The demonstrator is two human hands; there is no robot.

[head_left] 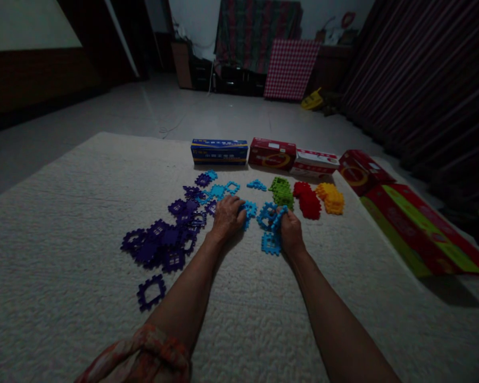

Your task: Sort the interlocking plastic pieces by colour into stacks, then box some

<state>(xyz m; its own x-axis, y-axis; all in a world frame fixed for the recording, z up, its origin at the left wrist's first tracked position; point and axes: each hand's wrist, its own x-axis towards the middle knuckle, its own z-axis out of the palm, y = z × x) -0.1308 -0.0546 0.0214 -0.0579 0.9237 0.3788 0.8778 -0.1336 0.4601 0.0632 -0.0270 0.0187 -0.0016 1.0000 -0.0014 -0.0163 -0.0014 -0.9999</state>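
Note:
My left hand is curled palm-down on a light blue plastic tile on the cream carpet. My right hand is closed on another light blue tile, with one more blue tile lying just left of its wrist. Several purple tiles are scattered to the left of my left hand. More light blue tiles lie beyond it. Sorted piles of green tiles, red tiles and yellow tiles sit beyond my right hand.
A blue box, a red box and a white-red box line the carpet's far edge. Long red and green boxes lie at the right. A striped curtain hangs on the right; a checked board leans far back.

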